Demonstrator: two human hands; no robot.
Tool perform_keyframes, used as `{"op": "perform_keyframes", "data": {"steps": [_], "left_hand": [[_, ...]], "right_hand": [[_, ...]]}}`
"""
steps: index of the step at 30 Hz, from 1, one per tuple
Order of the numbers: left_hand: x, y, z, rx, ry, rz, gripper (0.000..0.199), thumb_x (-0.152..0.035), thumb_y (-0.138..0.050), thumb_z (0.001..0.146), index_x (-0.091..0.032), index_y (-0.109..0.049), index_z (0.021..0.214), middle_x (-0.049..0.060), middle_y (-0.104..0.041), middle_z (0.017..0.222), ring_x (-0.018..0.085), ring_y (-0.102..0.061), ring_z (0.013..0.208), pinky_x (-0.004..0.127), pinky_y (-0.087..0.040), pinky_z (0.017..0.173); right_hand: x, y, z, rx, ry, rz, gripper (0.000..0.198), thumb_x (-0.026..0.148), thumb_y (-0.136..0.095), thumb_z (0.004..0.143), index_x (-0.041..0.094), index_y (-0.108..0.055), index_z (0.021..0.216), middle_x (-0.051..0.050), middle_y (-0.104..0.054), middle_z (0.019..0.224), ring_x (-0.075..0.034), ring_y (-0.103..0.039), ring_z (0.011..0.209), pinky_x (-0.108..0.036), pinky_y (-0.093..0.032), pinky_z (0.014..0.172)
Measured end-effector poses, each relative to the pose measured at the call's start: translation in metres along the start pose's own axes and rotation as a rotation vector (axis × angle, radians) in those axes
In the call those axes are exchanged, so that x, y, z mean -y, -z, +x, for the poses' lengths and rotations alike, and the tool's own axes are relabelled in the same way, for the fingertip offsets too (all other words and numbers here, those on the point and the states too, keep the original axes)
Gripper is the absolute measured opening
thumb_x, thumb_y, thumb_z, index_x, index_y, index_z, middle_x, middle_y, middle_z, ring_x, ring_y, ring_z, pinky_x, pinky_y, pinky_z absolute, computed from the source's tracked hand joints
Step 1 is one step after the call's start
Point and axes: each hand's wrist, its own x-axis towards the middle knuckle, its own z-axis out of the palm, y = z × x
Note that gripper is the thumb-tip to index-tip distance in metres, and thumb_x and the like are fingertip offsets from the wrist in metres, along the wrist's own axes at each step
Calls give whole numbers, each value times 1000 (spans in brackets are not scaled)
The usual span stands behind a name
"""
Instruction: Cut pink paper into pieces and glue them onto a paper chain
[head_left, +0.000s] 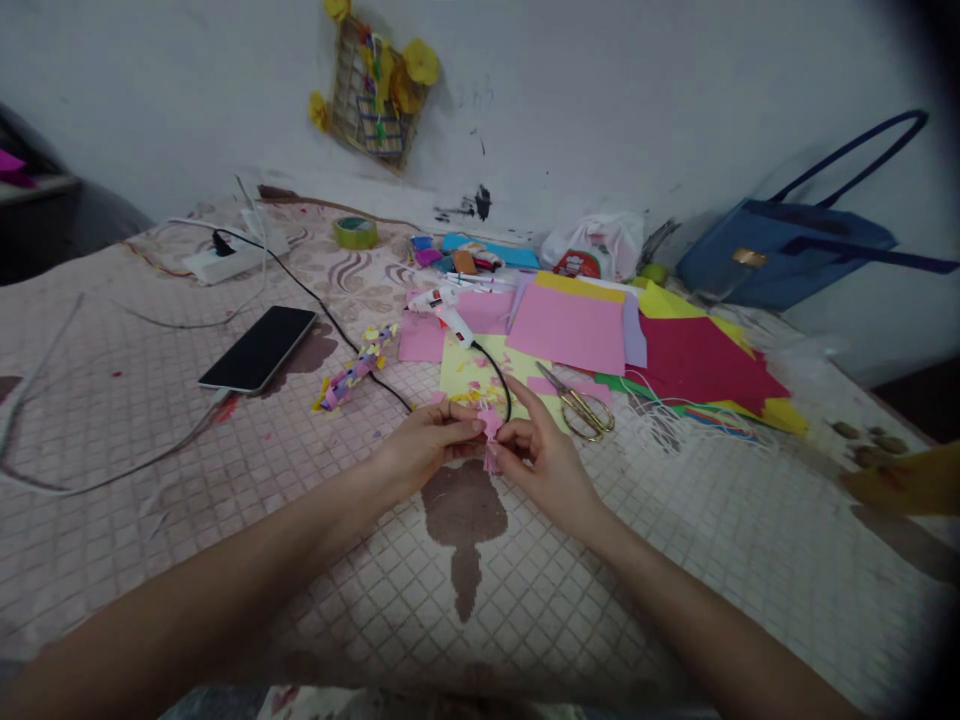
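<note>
- Near the middle of the worktop (337, 600), just above its patterned cloth, the pink piece (489, 425) is held up between two hands, short of the yellow sheet (455, 368).
- It looks like thin paper, so probably very light, soft and easy to crease or tear; its lower end seems cut into a fringe, which would bend under slight pressure.
- The gathered part between top and fringe is likely the firmest place to take hold; a light fingertip pinch should do.
- The left hand (420, 442) comes in from the left, wrist nearly straight, its thumb and fingers closed on the piece's left edge.
- The right hand (549, 462) comes in from the right, forefinger lifted and stretched away; its thumb and other fingers are nearly together, pinching the piece low on its right side.
- Both forearms slant inward over the cloth, hands low and almost meeting.
- Just beyond the hands run the glue gun (444, 308)'s black cord (496, 364) and, to the right, scissors (583, 408).
</note>
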Motion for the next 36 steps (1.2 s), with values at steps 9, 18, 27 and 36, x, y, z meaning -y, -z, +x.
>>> {"op": "perform_keyframes", "data": {"steps": [9,18,27,36], "left_hand": [[3,2,0,74,-105,220,11,-21,-69,68,-12,-61,68,2,-62,68,11,-57,68,25,-42,71],[7,-5,-3,102,-92,334,11,-17,-67,67,-13,-57,66,-2,-57,60,7,-49,56,21,-35,56],[11,-5,0,56,-30,183,14,-18,-70,63,-12,-57,66,-2,-56,62,8,-50,58,24,-38,62],[9,-7,-2,69,-54,228,11,-17,-67,67,-13,-58,73,-2,-57,64,7,-50,59,22,-37,60]], "right_hand": [[3,7,7,-21,-187,254,30,45,-45,84,19,-58,86,2,-49,60,-9,-45,50,-20,-33,40],[4,7,12,-13,-280,457,19,32,-63,73,17,-52,69,6,-46,56,-5,-39,44,-17,-30,40],[5,5,12,-90,-172,541,12,26,-64,74,18,-55,74,3,-51,70,-7,-48,63,-19,-39,57],[2,5,13,-129,-129,568,16,25,-66,71,21,-54,81,2,-57,74,-10,-52,68,-23,-41,62]]}}
